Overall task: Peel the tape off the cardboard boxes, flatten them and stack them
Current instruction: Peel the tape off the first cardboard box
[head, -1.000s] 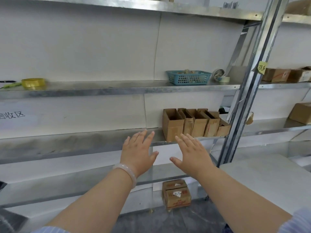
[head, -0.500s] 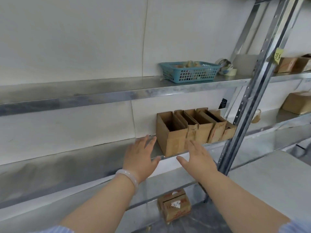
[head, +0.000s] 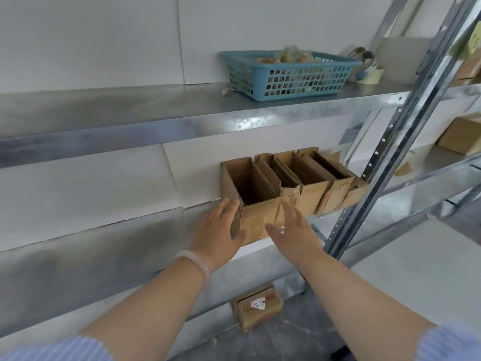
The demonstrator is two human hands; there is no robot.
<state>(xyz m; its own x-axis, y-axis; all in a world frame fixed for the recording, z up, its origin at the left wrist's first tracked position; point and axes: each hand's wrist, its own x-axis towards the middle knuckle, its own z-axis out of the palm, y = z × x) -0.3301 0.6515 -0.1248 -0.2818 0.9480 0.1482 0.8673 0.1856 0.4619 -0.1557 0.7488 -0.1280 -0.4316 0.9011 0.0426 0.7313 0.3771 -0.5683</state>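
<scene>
Several open-topped brown cardboard boxes stand in a row on the middle metal shelf (head: 104, 246). The leftmost box (head: 256, 220) is nearest, with clear tape on its front face. My left hand (head: 220, 230) lies with straight fingers against that box's left front corner. My right hand (head: 291, 230) is held flat in front of the box's right side, fingers straight; whether it touches is unclear. Further boxes (head: 312, 196) lean to the right behind it.
A blue plastic basket (head: 289, 74) and tape rolls (head: 364, 66) sit on the upper shelf. A slanted steel upright (head: 385, 162) stands right of the boxes. A closed printed box (head: 257, 306) lies on the floor below. More boxes (head: 460, 136) sit on the right-hand shelves.
The view has moved closer to the shelf. Both hands have reached forward from mid-air to the leftmost box, the left one now at its corner.
</scene>
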